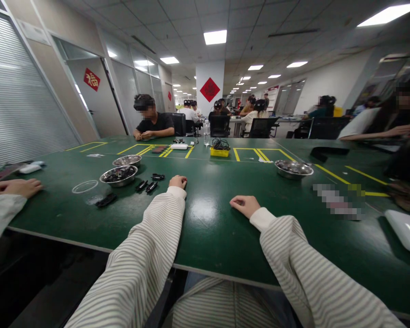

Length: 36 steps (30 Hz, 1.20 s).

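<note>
My left hand point(178, 181) rests on the green table point(205, 246) with its fingers curled in, and no object shows in it. Closest to it are several small black parts point(151, 187) lying loose on the tabletop. My right hand point(246, 205) also lies on the table, fingers bent together and nothing visible between them. A steel bowl point(119, 183) full of small black parts stands to the left, with a second steel bowl point(126, 160) just behind it. On the right, another steel bowl point(294, 175) holds small metallic-looking pieces.
A clear ring-shaped lid point(84, 187) and a black piece point(106, 200) lie at left, near another person's hands point(17, 187). Farther back stand a yellow tray point(220, 152) with black cables and a water bottle point(207, 132). A white case point(406, 231) sits at right.
</note>
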{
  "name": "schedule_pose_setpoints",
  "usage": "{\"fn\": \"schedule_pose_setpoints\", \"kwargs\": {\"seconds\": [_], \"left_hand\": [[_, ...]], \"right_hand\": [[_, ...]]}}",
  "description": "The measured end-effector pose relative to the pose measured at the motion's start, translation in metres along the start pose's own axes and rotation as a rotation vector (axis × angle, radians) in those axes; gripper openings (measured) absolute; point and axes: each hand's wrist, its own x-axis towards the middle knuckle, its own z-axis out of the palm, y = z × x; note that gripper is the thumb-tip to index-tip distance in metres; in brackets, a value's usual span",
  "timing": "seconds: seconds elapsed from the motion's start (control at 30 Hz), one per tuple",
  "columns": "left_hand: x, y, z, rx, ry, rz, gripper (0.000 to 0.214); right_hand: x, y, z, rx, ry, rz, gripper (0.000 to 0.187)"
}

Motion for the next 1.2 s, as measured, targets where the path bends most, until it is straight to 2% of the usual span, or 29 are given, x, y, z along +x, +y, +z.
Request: {"fn": "schedule_pose_setpoints", "kwargs": {"seconds": [0.17,0.3,0.43,0.57,0.67,0.8,0.93,1.1,1.2], "left_hand": [[0.001,0.003,0.007,0.020,0.008,0.028,0.026],[0.001,0.001,0.009,-0.001,0.039,-0.046,0.036],[-0.001,0.000,0.006,0.008,0.039,-0.101,0.033],[-0.008,0.006,-0.001,0.010,0.123,-0.029,0.028],[-0.014,0.013,-0.007,0.009,0.177,0.033,0.018],[-0.018,0.022,-0.010,-0.023,0.186,0.128,0.011],[-0.028,0.045,-0.008,-0.102,0.105,0.258,0.014],[-0.059,0.100,-0.004,-0.235,-0.028,0.458,0.022],[-0.078,0.129,-0.003,-0.295,-0.061,0.581,0.024]], "right_hand": [[0.000,0.000,0.000,0.004,-0.021,-0.009,0.018],[0.000,0.000,0.000,0.007,-0.021,-0.014,0.018],[0.000,-0.001,-0.001,-0.004,-0.021,-0.019,0.017],[0.000,0.000,0.000,-0.011,-0.024,-0.032,0.017],[0.000,0.001,0.000,-0.009,-0.026,-0.044,0.018],[0.000,0.001,0.001,-0.010,-0.020,-0.046,0.018],[0.000,0.001,0.001,-0.002,-0.016,-0.042,0.018],[0.001,0.005,0.001,0.023,0.073,-0.006,0.018],[0.001,0.007,0.000,0.023,0.140,0.031,0.018]]}}
